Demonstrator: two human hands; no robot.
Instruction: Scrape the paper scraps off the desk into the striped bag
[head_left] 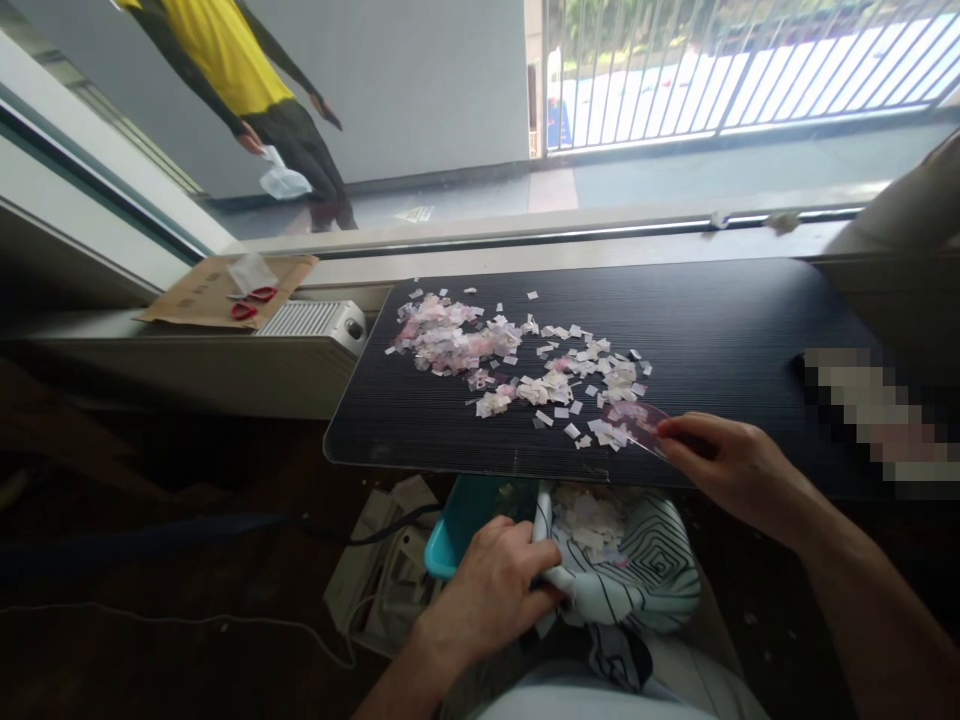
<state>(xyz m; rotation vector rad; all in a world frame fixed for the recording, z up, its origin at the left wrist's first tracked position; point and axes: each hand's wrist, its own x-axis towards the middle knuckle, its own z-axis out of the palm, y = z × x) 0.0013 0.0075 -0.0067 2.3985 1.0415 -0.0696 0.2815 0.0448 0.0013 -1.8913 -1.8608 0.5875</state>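
Several small white and pink paper scraps (517,365) lie scattered over a dark ribbed tabletop (712,330). My right hand (724,465) pinches a thin clear plastic card (637,425) flat against the table's front edge, among the nearest scraps. Below the edge my left hand (495,585) is closed on the rim of a black-and-white patterned bag (645,575) with paper scraps inside. A teal tray (465,520) sits just behind the bag, under the table edge.
A white radiator (315,320) and a cardboard sheet (217,290) with red scissors (251,300) sit on the ledge at left. Behind the glass stands a person in a yellow top (225,50) holding something white. Cables and papers lie on the dark floor (150,560).
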